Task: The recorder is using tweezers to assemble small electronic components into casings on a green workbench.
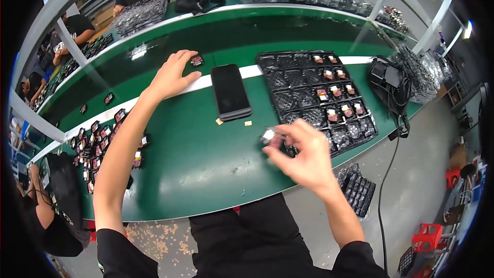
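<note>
One small component (269,137) in the pinch grip of the right hand (307,157), left hand (172,76), grip apart, by another component (197,61).

My green worktop (190,180) looks smooth and semi-glossy, catching a pale sheen. The black tray (291,80) seems thin, shiny plastic with textured pockets; the phone-shaped device (230,90) has a smooth, glassy face. My trousers (247,239) are matt cloth, the red stool (428,236) plastic.

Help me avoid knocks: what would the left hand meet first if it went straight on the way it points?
Probably the small black-and-red component just ahead of the left hand, by its fingertips; whether they already touch is unclear.
</note>
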A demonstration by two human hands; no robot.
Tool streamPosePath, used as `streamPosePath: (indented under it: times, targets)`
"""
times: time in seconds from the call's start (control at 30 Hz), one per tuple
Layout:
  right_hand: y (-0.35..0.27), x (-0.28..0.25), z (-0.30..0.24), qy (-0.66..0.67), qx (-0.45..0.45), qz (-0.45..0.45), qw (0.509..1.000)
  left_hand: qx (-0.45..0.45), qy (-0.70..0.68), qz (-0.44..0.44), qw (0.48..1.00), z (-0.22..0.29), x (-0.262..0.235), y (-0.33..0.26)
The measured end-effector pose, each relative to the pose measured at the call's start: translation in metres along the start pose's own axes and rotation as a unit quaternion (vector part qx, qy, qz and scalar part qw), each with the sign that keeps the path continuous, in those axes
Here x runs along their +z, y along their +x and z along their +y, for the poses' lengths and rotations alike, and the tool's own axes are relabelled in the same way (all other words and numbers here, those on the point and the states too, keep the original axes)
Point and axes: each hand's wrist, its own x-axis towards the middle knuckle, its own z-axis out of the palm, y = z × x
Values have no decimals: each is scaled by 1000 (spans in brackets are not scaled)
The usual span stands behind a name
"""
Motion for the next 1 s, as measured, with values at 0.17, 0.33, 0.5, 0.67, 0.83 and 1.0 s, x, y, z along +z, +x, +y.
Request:
streamPosePath:
  times: [0.17, 0.33, 0.5, 0.67, 0.83, 1.0]
  targets:
    - [8, -65, 62, -140, 165, 106, 971, -37, -54, -31, 997, -14, 33, 29]
    - [61, -86, 106, -215, 217, 100, 947, -46, -117, 3, 992, -19, 47, 30]
    - [101, -64, 126, -224, 182, 52, 956, -40, -82, 23, 996, 0, 12, -10]
    - [90, -58, 128, -70, 133, 88, 985, 14, -179, -121, 976, 60, -36, -81]
    - [65, -20, 45, 81, 74, 16, 994, 71, -238, -196, 949, 99, -54, -131]
    - [45, 26, -15, 124, 43, -122, 984, 26, -192, -131, 972, 101, -51, -147]
